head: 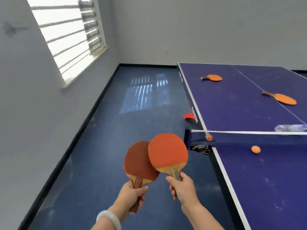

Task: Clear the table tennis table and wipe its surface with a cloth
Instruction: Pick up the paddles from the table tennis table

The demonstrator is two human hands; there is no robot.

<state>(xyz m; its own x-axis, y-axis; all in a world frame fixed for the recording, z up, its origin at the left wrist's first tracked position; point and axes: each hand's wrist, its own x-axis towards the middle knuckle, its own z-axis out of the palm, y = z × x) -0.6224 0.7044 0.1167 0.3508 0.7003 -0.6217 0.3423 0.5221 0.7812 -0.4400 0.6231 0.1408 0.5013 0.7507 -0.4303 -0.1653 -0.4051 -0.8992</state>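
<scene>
1. beside the long left edge of the tabletop (232, 103), over the floor, the left hand (132, 195) is closed on the handle of a dark red paddle (138, 161), and the right hand (183, 186) is closed on a bright orange paddle (167, 151).
2. the two paddle faces overlap. they could knock together and one might slip and drop.
3. count: four paddles, two held and two on the far half (214, 78) (284, 99). two orange balls, one in the net (209, 137), one near it (255, 149). one clear bottle (289, 128) by the net could roll off if bumped.

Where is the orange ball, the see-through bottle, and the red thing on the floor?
Round orange ball (255, 149): head view, its middle.
Clear plastic bottle (289, 128): head view, its side.
Red object on the floor (189, 116): head view, its top face.
</scene>
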